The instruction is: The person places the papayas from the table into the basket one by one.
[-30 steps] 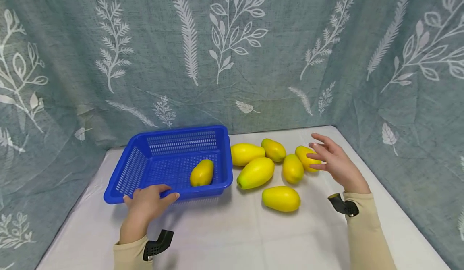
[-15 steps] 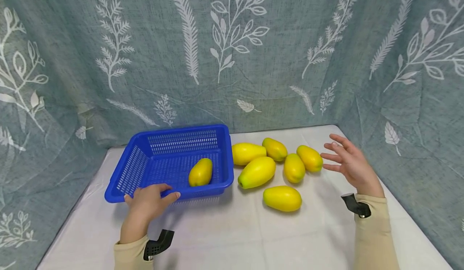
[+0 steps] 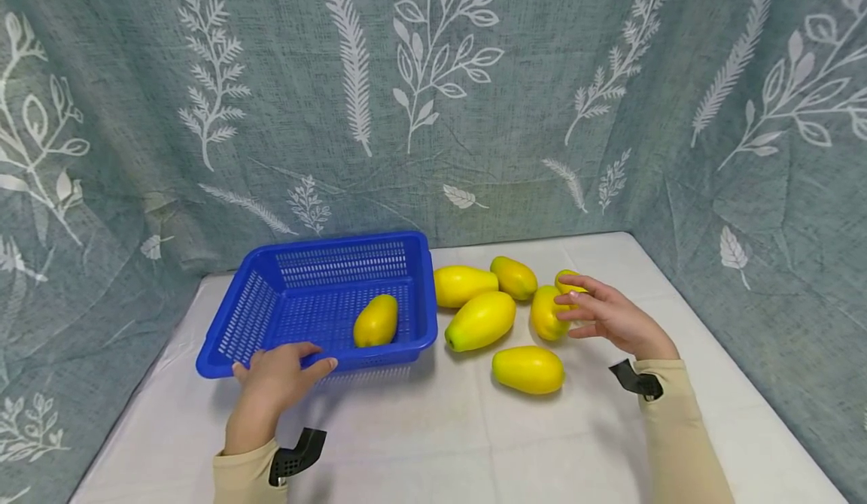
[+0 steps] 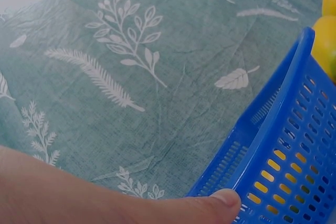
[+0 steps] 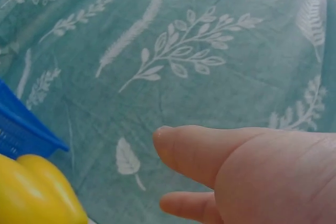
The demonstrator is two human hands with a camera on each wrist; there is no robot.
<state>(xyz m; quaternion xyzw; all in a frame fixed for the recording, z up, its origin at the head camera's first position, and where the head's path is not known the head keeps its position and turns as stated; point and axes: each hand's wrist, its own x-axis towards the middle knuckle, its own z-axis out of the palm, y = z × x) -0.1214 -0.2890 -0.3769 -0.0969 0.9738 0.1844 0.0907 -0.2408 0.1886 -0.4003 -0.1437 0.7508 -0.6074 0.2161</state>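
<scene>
My left hand (image 3: 274, 380) holds the near rim of a blue plastic basket (image 3: 226, 338), fingers over the edge and thumb on the outer side. In the left wrist view the thumb (image 4: 223, 200) lies against the rim. One yellow papaya (image 3: 376, 321) lies inside, at the basket's right. My right hand (image 3: 619, 320) hovers with spread fingers, holding nothing, over the rightmost papayas. It partly covers one papaya (image 3: 566, 278) at the back and the edge of another papaya (image 3: 547, 314) beside it. Whether the fingertips touch either one I cannot tell.
More papayas lie right of the basket: a large papaya (image 3: 463, 286) by its wall, another large papaya (image 3: 481, 322) before it, a smaller papaya (image 3: 515, 278) behind, and a papaya (image 3: 528, 370) nearest me. A patterned green curtain (image 3: 501, 98) encloses the white-covered table (image 3: 433, 444).
My right hand moved right, away from the rightmost papayas, then came back left and slightly lower over them. The left hand and the basket stay in place.
</scene>
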